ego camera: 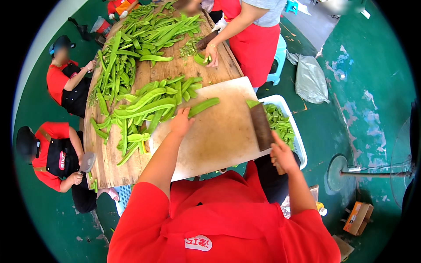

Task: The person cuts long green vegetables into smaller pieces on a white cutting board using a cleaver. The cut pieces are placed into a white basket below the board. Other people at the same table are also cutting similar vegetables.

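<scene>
My right hand (282,154) grips a cleaver (261,126) by its handle; the dark blade lies along the right edge of a white cutting board (217,134), with a green piece at its far end. My left hand (182,122) is at the board's left part, its fingertips at a long flat green bean pod (204,107). Whether the fingers grip a pod is unclear. A pile of whole pods (144,108) spreads from the board's left edge onto the wooden table. Cut pieces (279,123) fill much of a white plastic basket (300,151) just right of the board.
A co-worker in a red apron (250,49) cuts pods at the table's right side. Two more co-workers stand at the left, one holding a cleaver (87,161). More pods cover the wooden table (148,74) farther off. A blue stool (279,62) and a plastic sack (310,79) are on the right.
</scene>
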`<state>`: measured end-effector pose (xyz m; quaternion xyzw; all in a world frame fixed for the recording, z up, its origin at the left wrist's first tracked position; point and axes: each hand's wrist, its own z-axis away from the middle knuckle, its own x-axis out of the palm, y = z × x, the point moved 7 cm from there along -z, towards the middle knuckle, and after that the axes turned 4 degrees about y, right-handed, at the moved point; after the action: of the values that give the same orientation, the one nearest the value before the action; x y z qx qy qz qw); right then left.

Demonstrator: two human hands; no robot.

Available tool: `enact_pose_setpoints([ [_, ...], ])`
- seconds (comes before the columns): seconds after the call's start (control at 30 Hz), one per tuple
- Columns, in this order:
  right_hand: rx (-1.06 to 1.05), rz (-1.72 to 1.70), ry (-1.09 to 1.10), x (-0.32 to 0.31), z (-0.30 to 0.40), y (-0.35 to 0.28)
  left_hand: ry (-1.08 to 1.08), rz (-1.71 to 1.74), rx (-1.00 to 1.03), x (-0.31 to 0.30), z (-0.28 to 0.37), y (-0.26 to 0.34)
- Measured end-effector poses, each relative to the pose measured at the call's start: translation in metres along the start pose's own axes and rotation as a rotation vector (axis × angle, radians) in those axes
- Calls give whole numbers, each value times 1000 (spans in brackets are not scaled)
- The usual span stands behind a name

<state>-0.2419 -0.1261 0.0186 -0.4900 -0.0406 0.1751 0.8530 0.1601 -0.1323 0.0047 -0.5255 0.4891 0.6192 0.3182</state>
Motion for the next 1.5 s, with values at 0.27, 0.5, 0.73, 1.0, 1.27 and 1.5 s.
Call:
enact_pose_setpoints([
  [0.27, -181, 63, 15, -5, -1, -33, -165, 0, 219, 6, 77, 43],
  [0.5, -302, 253, -117, 66, -5, -54, -202, 116, 194, 7, 120, 63],
  [0.73, -263, 380, -105, 83, -12, -32, -194, 96, 183, -20, 87, 3],
  [1.0, -166, 391, -69, 88, -9, -40, 296, -340, -55, -75, -14, -104],
  [1.27, -238, 382, -70, 85, -13, -29, 401, -40, 92, -164, -8, -80],
  [1.5, -207, 347, -89, 87, -13, -36, 27, 353, 263, -108, 69, 5],
])
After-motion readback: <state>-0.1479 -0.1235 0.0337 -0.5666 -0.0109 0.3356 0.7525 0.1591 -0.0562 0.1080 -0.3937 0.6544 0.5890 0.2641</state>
